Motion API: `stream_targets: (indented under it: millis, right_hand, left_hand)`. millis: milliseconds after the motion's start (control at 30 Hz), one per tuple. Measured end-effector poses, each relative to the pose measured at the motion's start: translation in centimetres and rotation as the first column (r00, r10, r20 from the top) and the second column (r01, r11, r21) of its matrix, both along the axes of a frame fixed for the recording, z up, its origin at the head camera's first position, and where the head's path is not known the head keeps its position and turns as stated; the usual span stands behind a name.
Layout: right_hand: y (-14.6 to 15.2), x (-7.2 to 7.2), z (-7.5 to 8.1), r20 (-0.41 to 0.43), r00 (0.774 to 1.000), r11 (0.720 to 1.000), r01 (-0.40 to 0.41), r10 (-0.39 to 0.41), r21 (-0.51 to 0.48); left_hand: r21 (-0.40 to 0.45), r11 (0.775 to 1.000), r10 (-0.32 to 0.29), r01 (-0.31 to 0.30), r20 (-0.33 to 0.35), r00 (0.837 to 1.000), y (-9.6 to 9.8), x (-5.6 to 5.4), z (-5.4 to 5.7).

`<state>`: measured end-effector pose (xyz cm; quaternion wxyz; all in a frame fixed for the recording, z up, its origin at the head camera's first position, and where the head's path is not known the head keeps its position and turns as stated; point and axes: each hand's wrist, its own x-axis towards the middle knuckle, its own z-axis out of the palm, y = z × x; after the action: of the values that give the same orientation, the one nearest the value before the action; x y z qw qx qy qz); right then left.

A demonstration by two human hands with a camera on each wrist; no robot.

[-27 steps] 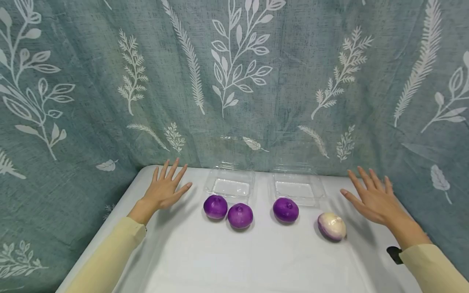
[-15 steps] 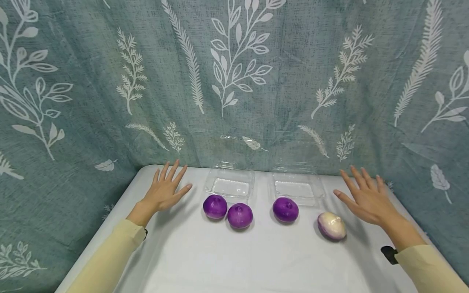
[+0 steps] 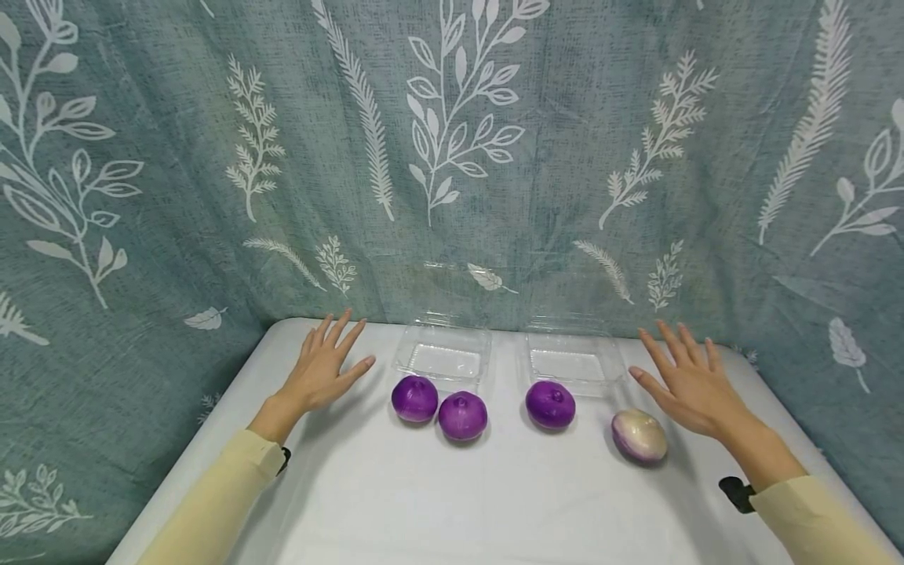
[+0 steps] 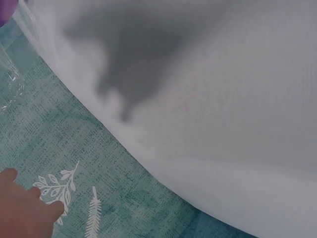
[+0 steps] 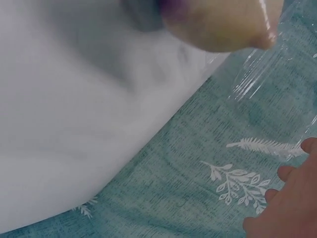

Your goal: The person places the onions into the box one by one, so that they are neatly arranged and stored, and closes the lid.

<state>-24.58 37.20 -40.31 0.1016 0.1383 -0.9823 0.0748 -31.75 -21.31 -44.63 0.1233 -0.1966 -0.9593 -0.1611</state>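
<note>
My left hand (image 3: 320, 373) hovers over the table's left side, fingers spread, holding nothing. Nearest to it is a round purple onion (image 3: 414, 399), with a second purple onion (image 3: 462, 416) close on its right. A third purple onion (image 3: 550, 405) lies right of centre. Above the right side my right hand (image 3: 690, 388) is also spread and holds nothing. Just left of it sits a cream-and-purple onion (image 3: 639, 435), which shows large in the right wrist view. Behind the onions stand two clear plastic boxes, a left box (image 3: 443, 361) and a right box (image 3: 567, 365), lids raised.
The white table (image 3: 466, 502) has rounded far corners. A green curtain (image 3: 565, 157) with white leaf prints hangs right behind its far edge and along both sides. Hand and arm shadows fall on the tabletop.
My right hand has moved left, towards the cream-and-purple onion. My left hand has shifted very slightly right. The onions and boxes stay where they were.
</note>
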Motion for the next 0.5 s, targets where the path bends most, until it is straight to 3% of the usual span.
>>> stream_targets:
  millis: [200,500]
  right_hand:
    - [-0.8,0.2,-0.3,0.000,1.000,0.998,-0.024,0.024,-0.056]
    - [-2.2,0.3,-0.4,0.005,0.997,0.976,-0.072,0.075,-0.206]
  left_hand:
    - [0.049,0.999,-0.004,0.005,-0.014,1.000,0.2,0.1,-0.5]
    - [0.217,0.976,-0.032,0.028,0.014,0.999,0.6,0.3,-1.1]
